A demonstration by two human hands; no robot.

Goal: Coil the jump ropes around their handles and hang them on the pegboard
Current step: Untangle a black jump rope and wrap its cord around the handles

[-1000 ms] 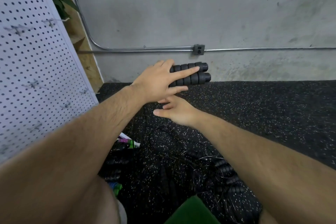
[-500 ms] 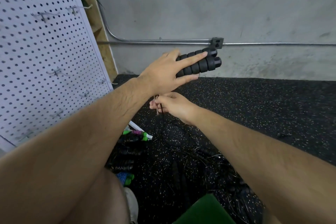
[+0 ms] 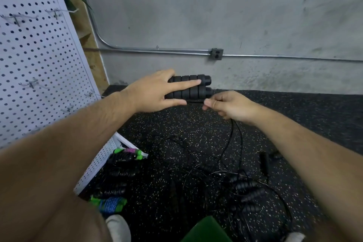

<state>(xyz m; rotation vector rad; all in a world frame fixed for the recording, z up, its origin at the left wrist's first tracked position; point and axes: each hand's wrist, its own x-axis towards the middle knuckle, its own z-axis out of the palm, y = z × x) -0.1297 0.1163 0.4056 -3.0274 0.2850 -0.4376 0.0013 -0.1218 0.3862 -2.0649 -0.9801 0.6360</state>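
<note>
Speckled rubber floor [image 3: 294, 116] lay below; left hand [image 3: 155, 92] clasped two black handles [image 3: 188, 86], right hand [image 3: 227, 106], at three o'clock, pinched the rope [image 3: 233, 133].

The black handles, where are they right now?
In the head view, the two black handles sit stacked side by side in the left hand, mid-frame above the floor, just left of the right hand pinching the cord.
</note>
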